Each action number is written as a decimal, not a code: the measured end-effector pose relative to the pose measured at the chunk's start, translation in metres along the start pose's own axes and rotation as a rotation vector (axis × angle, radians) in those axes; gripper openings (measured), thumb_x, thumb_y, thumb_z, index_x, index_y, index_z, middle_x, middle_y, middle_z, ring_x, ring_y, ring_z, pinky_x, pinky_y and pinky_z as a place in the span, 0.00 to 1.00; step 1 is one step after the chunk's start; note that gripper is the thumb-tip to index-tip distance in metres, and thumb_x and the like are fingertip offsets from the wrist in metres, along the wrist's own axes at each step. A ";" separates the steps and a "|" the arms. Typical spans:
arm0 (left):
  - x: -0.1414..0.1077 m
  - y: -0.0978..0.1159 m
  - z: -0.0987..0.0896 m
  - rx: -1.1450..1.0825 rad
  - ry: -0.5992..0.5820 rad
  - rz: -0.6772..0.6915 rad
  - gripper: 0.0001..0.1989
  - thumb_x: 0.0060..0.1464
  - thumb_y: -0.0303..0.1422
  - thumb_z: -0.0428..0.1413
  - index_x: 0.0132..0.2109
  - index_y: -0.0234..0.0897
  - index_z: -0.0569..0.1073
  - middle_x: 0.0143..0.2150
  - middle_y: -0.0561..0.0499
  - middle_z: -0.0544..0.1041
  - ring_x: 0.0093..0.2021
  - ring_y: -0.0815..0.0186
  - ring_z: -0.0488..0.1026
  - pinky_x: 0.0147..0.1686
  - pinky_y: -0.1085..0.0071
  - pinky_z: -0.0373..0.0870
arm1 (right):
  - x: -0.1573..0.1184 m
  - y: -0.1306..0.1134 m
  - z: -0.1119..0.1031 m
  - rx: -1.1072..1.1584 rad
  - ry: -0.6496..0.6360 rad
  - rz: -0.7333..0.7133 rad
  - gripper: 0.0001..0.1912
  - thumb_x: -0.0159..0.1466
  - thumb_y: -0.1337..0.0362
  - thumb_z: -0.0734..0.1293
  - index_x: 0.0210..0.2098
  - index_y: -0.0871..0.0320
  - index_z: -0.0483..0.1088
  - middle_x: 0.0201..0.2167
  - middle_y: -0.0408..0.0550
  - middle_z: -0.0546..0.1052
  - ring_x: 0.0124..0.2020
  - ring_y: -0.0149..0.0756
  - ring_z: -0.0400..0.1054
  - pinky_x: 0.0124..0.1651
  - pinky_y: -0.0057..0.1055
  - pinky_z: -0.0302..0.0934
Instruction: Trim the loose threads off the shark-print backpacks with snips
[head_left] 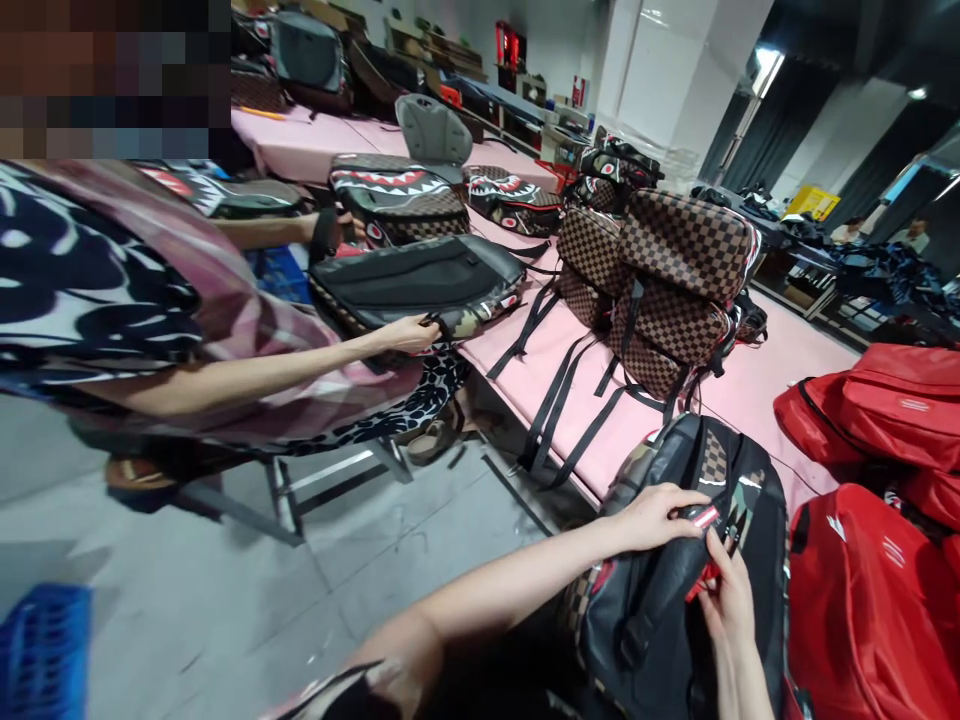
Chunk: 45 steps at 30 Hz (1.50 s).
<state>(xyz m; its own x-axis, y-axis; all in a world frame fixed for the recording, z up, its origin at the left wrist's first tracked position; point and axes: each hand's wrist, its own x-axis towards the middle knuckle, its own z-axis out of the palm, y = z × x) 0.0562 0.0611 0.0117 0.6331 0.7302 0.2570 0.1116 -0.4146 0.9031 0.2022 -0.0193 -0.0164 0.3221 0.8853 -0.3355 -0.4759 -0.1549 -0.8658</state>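
Observation:
A black backpack (675,640) with padded straps, brown check and camouflage panels lies before me at the table's near edge, its back side up. My left hand (666,515) is closed on one of its straps near a small red-and-white striped piece (703,517). Just to the right, my right hand (729,590) is closed, fingertips near that striped piece. Something small and red (701,580) shows at its fingers, mostly hidden; I cannot make out what it is.
Red backpacks (877,600) are piled at the right. Checkered backpacks (686,250) stand on the pink table (517,390). At the left, another person's hand (411,335) touches a black backpack (420,280). A blue basket (45,650) sits on the floor.

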 end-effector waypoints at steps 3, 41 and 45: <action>0.004 -0.007 0.001 -0.057 0.016 -0.002 0.12 0.48 0.38 0.60 0.40 0.40 0.78 0.35 0.50 0.76 0.38 0.65 0.71 0.41 0.72 0.65 | 0.000 0.006 -0.003 0.122 0.023 0.067 0.21 0.45 0.59 0.77 0.34 0.57 0.69 0.14 0.30 0.64 0.10 0.17 0.51 0.13 0.15 0.51; -0.045 -0.001 -0.002 -0.228 0.553 -0.280 0.15 0.54 0.40 0.51 0.26 0.35 0.70 0.39 0.45 0.75 0.41 0.61 0.72 0.42 0.66 0.69 | 0.003 -0.001 0.045 0.093 0.024 0.039 0.25 0.45 0.52 0.74 0.25 0.58 0.56 0.13 0.28 0.54 0.11 0.16 0.41 0.12 0.17 0.37; -0.042 -0.009 -0.005 -0.450 0.626 -0.446 0.15 0.49 0.44 0.56 0.31 0.34 0.73 0.41 0.46 0.76 0.40 0.62 0.73 0.44 0.67 0.69 | 0.005 -0.005 0.043 0.047 0.004 0.031 0.25 0.46 0.51 0.73 0.25 0.57 0.55 0.13 0.28 0.52 0.11 0.17 0.40 0.12 0.17 0.37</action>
<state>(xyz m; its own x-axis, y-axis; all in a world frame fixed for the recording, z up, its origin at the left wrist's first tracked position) 0.0241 0.0371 -0.0059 0.0536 0.9902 -0.1289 -0.1471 0.1355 0.9798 0.1710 0.0049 0.0019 0.3096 0.8787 -0.3633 -0.5233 -0.1615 -0.8367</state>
